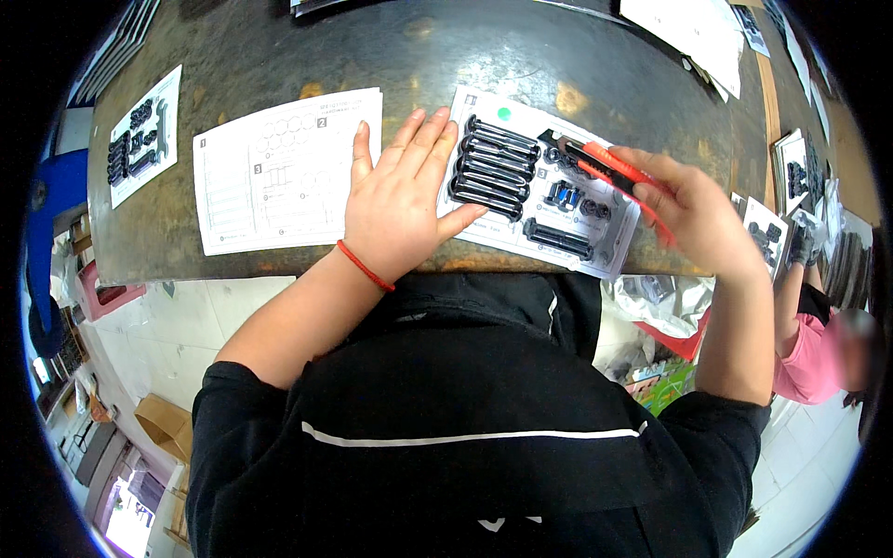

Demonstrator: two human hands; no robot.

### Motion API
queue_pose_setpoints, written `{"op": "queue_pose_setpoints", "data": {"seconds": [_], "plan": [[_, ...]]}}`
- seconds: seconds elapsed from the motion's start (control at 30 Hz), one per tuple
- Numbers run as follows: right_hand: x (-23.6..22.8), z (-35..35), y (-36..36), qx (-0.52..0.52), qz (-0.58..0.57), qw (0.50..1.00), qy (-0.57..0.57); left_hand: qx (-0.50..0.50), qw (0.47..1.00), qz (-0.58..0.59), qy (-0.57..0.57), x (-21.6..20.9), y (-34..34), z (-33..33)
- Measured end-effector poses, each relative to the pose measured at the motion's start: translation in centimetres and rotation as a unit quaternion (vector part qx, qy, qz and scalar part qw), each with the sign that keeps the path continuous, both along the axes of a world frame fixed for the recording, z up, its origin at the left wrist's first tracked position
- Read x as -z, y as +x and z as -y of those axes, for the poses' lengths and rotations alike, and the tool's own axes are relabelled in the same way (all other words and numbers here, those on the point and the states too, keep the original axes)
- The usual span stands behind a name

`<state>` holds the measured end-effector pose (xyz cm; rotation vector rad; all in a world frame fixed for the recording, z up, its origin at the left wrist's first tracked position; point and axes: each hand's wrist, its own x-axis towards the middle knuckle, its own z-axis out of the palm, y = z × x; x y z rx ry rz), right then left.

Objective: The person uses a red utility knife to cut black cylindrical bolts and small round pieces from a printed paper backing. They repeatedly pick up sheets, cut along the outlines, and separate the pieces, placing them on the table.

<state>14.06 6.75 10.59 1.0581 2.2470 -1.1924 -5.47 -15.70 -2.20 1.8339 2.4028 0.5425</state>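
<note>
A white card of hardware (535,117) lies at a slant on the table in front of me. Long black bolts (493,167) sit in a row on its left part, beside small nuts and washers (593,208), shorter black bolts (558,239) and a grey wrench (618,223). My left hand (395,200) rests flat with fingers spread, between a printed sheet (228,219) and the card, its thumb over the card's lower left. Closed around a red and black utility knife (609,169), my right hand (693,205) is over the card's right side. The knife's tip points toward the bolts.
Another hardware card (146,137) lies at the table's left end. Loose papers (684,37) are at the far right, and more cards (765,232) lie along the right side. A person in a pink shirt (807,363) with gloved hands works there.
</note>
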Motion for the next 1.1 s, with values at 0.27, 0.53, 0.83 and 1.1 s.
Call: {"op": "queue_pose_setpoints", "data": {"seconds": [0.27,0.53,0.83,1.1], "plan": [[-0.3,4.6,0.7,0.096,-0.031,0.995,0.013,0.006,1.0,0.002,0.006,0.3,0.0,-0.1],[1.3,7.9,0.9,0.187,-0.033,0.982,-0.011,0.009,1.0,0.0,0.002,0.3,0.1,-0.2],[2.0,12.4,2.1,0.22,-0.043,0.974,-0.022,0.007,0.999,-0.033,-0.009,0.4,0.1,-0.3],[0.7,14.6,3.7,0.212,-0.053,0.974,-0.061,0.008,0.999,-0.03,-0.009,0.2,0.2,-0.4]]}}
